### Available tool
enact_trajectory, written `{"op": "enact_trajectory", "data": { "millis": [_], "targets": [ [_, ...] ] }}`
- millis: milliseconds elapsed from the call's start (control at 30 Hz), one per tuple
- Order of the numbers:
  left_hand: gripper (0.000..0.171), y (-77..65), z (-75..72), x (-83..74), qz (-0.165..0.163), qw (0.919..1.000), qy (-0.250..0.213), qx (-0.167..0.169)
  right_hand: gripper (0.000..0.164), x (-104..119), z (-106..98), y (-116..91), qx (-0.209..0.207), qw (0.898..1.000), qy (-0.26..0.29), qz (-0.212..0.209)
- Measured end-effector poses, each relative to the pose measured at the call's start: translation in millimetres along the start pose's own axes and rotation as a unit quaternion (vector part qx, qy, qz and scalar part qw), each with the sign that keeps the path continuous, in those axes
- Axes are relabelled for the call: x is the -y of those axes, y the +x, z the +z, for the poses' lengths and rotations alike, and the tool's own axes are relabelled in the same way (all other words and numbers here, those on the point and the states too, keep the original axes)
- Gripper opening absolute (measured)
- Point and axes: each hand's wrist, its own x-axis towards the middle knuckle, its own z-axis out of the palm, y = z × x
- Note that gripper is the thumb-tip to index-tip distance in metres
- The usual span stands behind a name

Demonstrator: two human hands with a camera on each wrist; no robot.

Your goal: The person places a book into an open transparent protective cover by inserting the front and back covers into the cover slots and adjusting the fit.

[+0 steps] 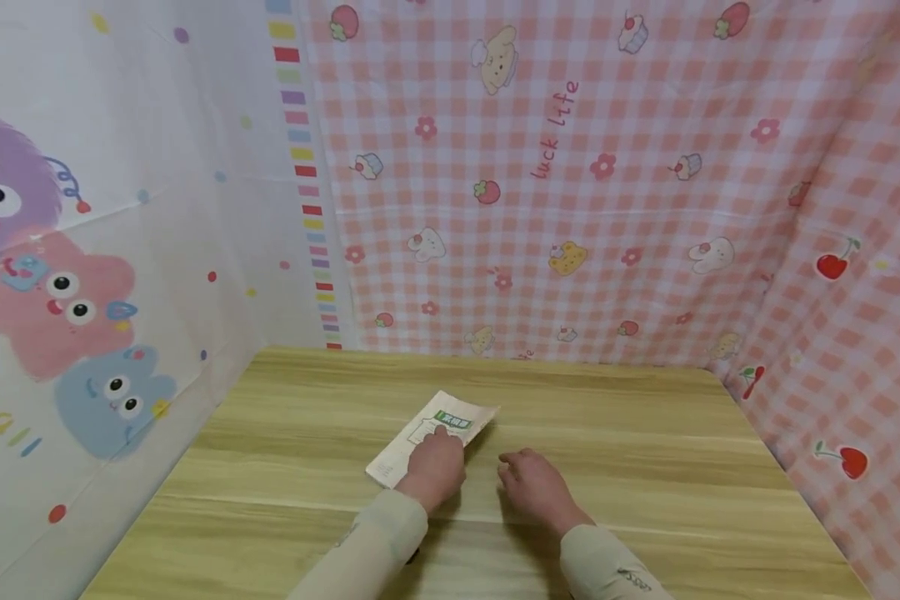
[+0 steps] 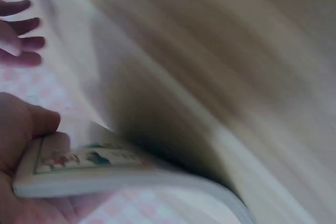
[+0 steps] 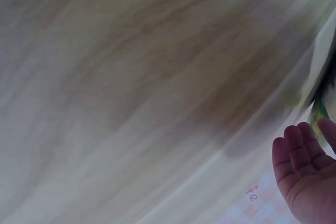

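Observation:
A thin paperback booklet (image 1: 401, 450) with a pale cover and a green title block lies at a slant near the middle of the table. My left hand (image 1: 437, 468) grips its right edge; in the left wrist view the thumb presses on the printed cover of the booklet (image 2: 89, 161) and the other fingers go beneath. The far part of the booklet bends there. To its right, my right hand (image 1: 537, 487) hovers over the table apart from the booklet. In the right wrist view the fingers of the right hand (image 3: 310, 177) are loosely bent with nothing in them.
The wood-grain table (image 1: 645, 433) reaches back to a pink checked cloth (image 1: 525, 217) hung behind it. A white cloth with cartoon figures (image 1: 75, 283) hangs on the left, and more checked cloth (image 1: 862, 350) on the right. A small dark object below the left sleeve is mostly hidden.

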Motion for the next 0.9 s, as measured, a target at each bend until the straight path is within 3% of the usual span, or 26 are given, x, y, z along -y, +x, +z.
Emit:
{"op": "enact_trajectory", "data": {
  "millis": [100,167,233,300,333,400,533,567,633,667,767,867,900],
  "targets": [
    [0.016,3.6,-9.7,-8.2,0.043,0.997,-0.029,-0.056,0.03,1.8,-1.0,1.8,-0.017,0.999,0.037,0.002],
    [0.016,7.2,-17.2,-14.5,0.07,0.9911,-0.081,-0.079,0.037,2.6,-2.4,3.4,-0.017,0.997,0.075,0.019],
    [0.016,11.1,-25.2,-20.3,0.087,0.9796,-0.163,-0.079,0.044,4.2,-6.3,4.3,-0.009,0.99,0.131,0.052],
    [0.017,14.6,-31.4,-24.2,0.09,0.9587,-0.261,-0.068,0.051,5.1,-11.4,4.7,0.007,0.973,0.208,0.095],
    [0.019,15.5,-34.8,-25.4,0.085,0.9426,-0.319,-0.054,0.053,4.7,-14.1,4.9,0.015,0.961,0.251,0.118],
    [0.026,17.6,-39.3,-25.3,0.07,0.8995,-0.431,-0.022,0.056,4.0,-20.4,5.7,0.027,0.927,0.339,0.156],
    [0.037,18.3,-42.6,-21.8,0.045,0.7911,-0.609,0.037,0.059,-2.1,-27.7,9.3,0.022,0.864,0.45,0.225],
    [0.038,18.6,-42.0,-20.7,0.043,0.7709,-0.634,0.049,0.058,-3.8,-28.9,10.2,0.017,0.851,0.467,0.24],
    [0.041,18.6,-40.0,-18.7,0.041,0.7481,-0.66,0.059,0.054,-7.4,-30.2,11.2,-0.001,0.827,0.495,0.266],
    [0.042,18.7,-39.0,-17.3,0.038,0.7425,-0.666,0.062,0.052,-8.8,-30.9,11.6,-0.011,0.812,0.515,0.276],
    [0.044,20.6,-33.7,-10.2,0.021,0.7401,-0.669,0.064,0.049,-13.8,-33.3,13.1,-0.047,0.772,0.562,0.292],
    [0.046,21.9,-28.6,-0.8,-0.008,0.7441,-0.665,0.067,0.053,-17.9,-35.6,15.3,-0.084,0.756,0.572,0.308],
    [0.047,22.2,-26.5,2.4,-0.019,0.7495,-0.658,0.066,0.056,-19.2,-36.3,16.2,-0.091,0.756,0.567,0.314]
  ]
}}
